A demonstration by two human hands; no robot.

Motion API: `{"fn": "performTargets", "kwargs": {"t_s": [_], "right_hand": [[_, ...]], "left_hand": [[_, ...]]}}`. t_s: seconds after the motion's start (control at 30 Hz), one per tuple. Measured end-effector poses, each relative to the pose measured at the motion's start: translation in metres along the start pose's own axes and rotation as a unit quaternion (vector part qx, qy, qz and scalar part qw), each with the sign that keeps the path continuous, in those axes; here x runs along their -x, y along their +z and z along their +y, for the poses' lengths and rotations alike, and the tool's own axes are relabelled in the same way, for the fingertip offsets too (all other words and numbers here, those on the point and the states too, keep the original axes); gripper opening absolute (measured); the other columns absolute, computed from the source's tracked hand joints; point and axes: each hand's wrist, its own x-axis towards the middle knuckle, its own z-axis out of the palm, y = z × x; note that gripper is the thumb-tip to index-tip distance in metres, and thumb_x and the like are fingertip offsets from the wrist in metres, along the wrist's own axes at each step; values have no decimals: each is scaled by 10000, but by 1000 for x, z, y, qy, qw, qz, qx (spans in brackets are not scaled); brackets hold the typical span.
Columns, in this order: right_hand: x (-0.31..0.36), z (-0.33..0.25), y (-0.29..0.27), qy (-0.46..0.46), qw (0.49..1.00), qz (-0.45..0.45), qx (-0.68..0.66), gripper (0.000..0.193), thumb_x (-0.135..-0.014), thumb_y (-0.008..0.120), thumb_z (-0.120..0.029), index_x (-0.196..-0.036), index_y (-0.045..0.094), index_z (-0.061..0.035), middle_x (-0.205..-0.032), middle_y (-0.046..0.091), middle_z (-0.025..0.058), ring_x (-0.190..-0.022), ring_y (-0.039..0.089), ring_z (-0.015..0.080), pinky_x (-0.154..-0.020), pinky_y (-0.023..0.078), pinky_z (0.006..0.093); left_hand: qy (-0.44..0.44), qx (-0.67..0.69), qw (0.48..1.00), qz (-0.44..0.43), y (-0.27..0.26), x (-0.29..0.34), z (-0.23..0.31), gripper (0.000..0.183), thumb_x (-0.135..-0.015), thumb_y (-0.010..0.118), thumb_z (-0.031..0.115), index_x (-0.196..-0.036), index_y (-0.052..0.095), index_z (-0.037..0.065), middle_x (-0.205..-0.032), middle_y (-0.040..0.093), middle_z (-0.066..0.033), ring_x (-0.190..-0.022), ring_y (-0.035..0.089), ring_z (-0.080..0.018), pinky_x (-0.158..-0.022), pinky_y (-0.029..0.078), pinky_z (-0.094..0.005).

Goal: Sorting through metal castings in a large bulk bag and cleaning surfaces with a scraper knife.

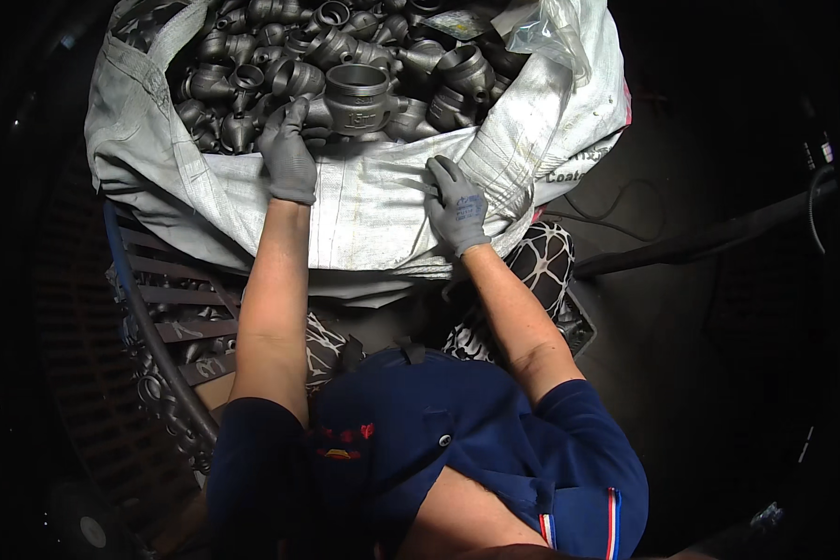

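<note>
My left hand (288, 154), in a grey glove, grips a dark grey cast valve body (357, 99) by its left side. The casting has a round threaded mouth facing up and raised marks on its front. It is held above the near edge of a large white woven bag (364, 215). My right hand (458, 202), also gloved, is at the bag's front wall with its fingers curled. A thin grey strip-like tool (403, 177), blurred, sticks out leftward from those fingers; its exact kind is unclear.
Similar metal castings (299, 47) fill the bag. A clear plastic bag (546, 33) lies at its far right rim. On the left stands a slatted metal crate (159, 317) with more castings. A dark cable (616, 210) lies on the floor at right.
</note>
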Motion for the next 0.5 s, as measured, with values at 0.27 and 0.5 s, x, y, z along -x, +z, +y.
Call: {"fn": "performTargets", "kwargs": {"t_s": [0.27, 0.5], "right_hand": [[7, -47, -27, 235, 766, -54, -597, 396, -930, 570, -206, -1259, 534, 12, -969, 679, 62, -578, 469, 17, -534, 385, 165], [21, -97, -47, 221, 786, -102, -568, 386, -962, 517, -260, -1243, 543, 3, -652, 365, -85, -519, 317, 11, -456, 258, 176]], "left_hand": [[-245, 156, 953, 90, -82, 74, 1, 93, -869, 615, 292, -874, 605, 200, -736, 560, 45, -547, 438, -116, -479, 313, -250], [-277, 157, 945, 72, -85, 118, -9, 138, -861, 635, 262, -946, 587, 164, -777, 580, 20, -542, 494, -132, -492, 394, -279]]}}
